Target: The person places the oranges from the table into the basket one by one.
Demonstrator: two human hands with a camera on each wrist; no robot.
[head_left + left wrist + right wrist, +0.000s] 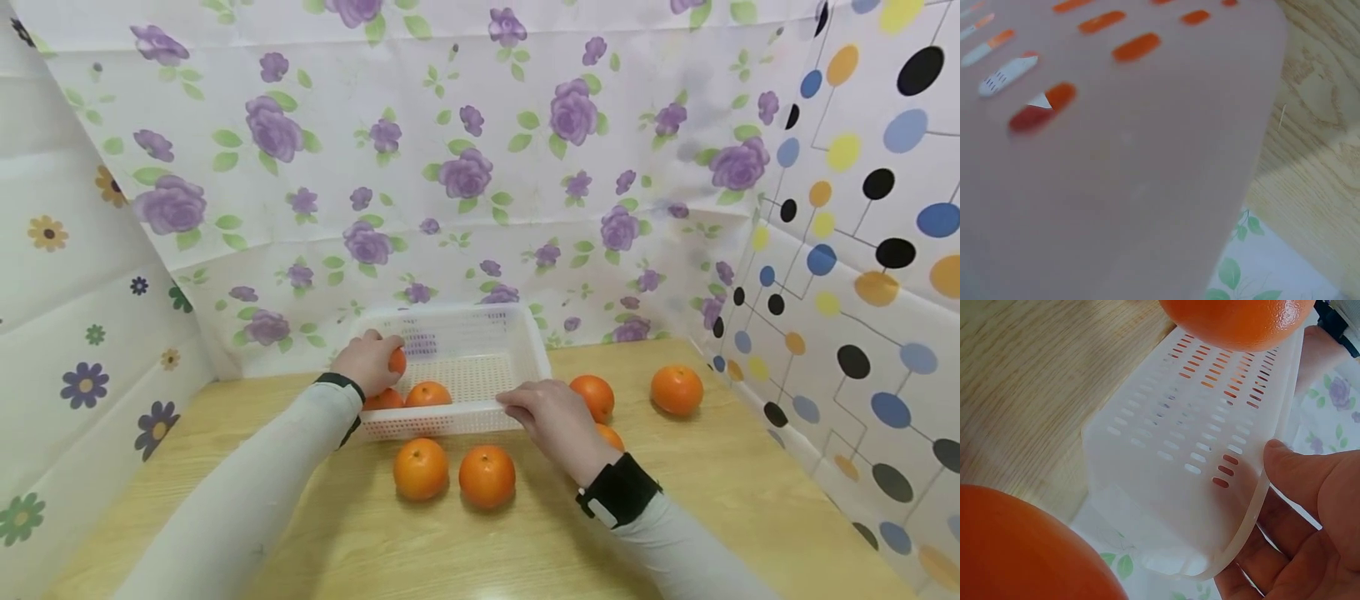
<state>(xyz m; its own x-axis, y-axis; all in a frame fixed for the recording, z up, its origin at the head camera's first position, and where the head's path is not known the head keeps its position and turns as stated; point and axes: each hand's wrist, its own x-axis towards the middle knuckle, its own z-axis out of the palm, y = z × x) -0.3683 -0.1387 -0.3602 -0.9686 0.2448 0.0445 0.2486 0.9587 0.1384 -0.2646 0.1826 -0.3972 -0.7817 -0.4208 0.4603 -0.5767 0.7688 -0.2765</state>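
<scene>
A white plastic basket point(450, 419) with slotted walls stands against the back cloth. My left hand point(365, 361) reaches over its left end and grips an orange point(397, 361), partly hidden by the fingers. Under and beside that hand, two more oranges point(428, 394) lie inside at the front left. The near right corner of the rim is pinched by my right hand point(553, 422), thumb outside and fingers inside in the right wrist view. In the left wrist view the basket wall point(1147, 169) fills most of the picture, with orange showing through its slots.
Two oranges point(487, 477) sit on the wooden table point(360, 533) in front of the basket. Right of it, one orange point(593, 397) and another partly hidden one point(610, 437) lie by my right hand. A further orange point(677, 390) stands farther right. Patterned cloths surround the table.
</scene>
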